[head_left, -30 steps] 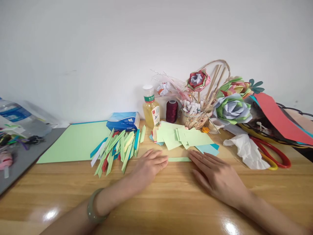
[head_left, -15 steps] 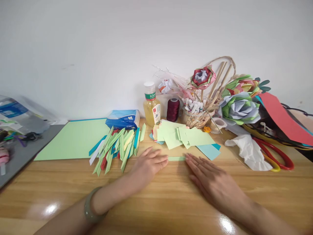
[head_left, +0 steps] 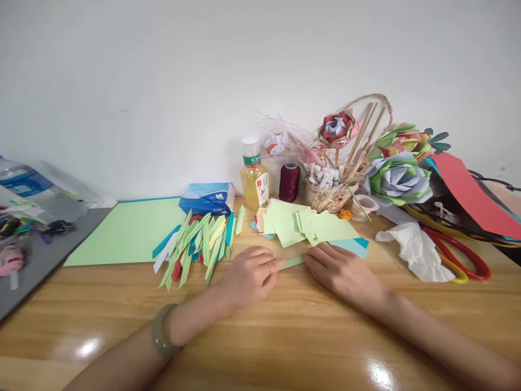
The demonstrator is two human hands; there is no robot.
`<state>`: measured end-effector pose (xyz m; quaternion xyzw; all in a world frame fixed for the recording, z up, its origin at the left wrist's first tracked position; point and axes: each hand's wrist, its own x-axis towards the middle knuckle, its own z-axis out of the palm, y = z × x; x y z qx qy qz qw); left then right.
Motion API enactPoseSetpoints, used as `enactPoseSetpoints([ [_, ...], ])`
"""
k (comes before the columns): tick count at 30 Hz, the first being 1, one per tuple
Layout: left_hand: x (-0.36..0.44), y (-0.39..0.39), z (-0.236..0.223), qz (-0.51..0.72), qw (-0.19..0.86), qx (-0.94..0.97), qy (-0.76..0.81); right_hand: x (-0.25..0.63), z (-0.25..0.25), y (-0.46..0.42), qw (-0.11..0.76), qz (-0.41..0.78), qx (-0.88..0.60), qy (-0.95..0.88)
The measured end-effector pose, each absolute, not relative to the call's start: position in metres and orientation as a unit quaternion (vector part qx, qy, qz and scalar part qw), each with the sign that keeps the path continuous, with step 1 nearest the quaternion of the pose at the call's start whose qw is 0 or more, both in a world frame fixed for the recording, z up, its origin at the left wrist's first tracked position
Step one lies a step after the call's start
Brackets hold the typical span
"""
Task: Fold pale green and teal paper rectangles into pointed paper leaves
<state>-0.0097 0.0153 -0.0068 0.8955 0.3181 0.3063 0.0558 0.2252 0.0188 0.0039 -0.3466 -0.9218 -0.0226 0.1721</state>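
A narrow light green folded paper strip (head_left: 292, 264) lies on the table between my two hands, its ends hidden under my fingers. My left hand (head_left: 253, 274) has its fingers curled and closed on the strip's left end. At the other end, my right hand (head_left: 342, 272) is bent over the strip with its fingers drawn together on it. Just behind them rests a loose stack of light green paper pieces (head_left: 325, 227), with blue pieces showing underneath. Left of my left hand is a heap of folded paper strips (head_left: 199, 247) in green, blue, red and white.
Behind stand a glue bottle (head_left: 254, 182), a dark red thread spool (head_left: 289, 182) and a basket (head_left: 325, 194) of sticks. A tissue pack (head_left: 207, 198) and a green sheet (head_left: 126, 233) lie left. Paper flowers (head_left: 401, 179), crumpled tissue (head_left: 417, 252) and red-handled scissors (head_left: 468, 260) are right.
My fingers, flatter before, are now curled at the strip's ends. My right hand has shifted slightly up and left, and the strip is now a little tilted.
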Motion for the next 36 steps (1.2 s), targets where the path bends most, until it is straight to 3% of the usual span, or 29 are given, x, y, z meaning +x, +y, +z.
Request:
enactPoseSetpoints([
  [5, 0.001, 0.012, -0.001, 0.255, 0.2, 0.858, 0.398, 0.215, 0.004, 0.021, 0.215, 0.07, -0.358, -0.906],
  [12, 0.007, 0.001, 0.002, 0.313, 0.35, 0.77, 0.432, 0.197, 0.021, 0.018, 0.341, 0.281, -0.448, -0.778],
  [18, 0.015, -0.013, 0.015, 0.399, 0.588, 0.568, 0.415, 0.184, 0.029, 0.02, 0.394, 0.39, -0.475, -0.683],
  [36, 0.017, -0.008, 0.011, 0.319, 0.719, 0.5, 0.363, 0.173, 0.037, 0.005, 0.41, 0.461, -0.426, -0.661],
])
